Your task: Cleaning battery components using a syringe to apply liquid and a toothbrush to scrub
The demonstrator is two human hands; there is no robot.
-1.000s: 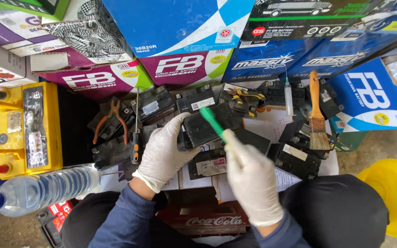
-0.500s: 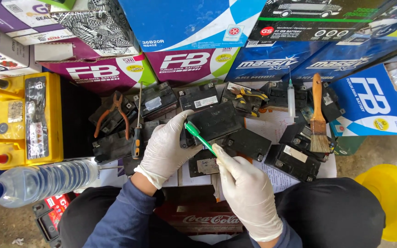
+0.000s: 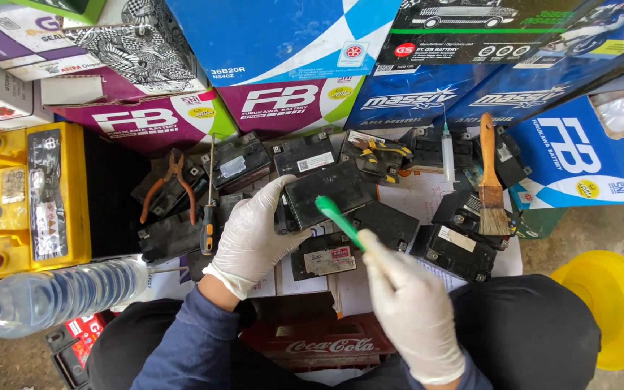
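Green tool [image 3: 339,220] tip hidden by right hand [image 3: 406,303].

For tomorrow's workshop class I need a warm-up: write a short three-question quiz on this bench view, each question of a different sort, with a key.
1. True or false: the left hand rests on a small black battery.
2. Multiple choice: the right hand holds
A. a green stick-like tool
B. a hammer
C. a roll of tape
3. Fill in: the paintbrush with the wooden handle lies to the ____ of the held battery, as the camera sees it.

Key:
1. True; the gloved fingers grip its left edge.
2. A
3. right
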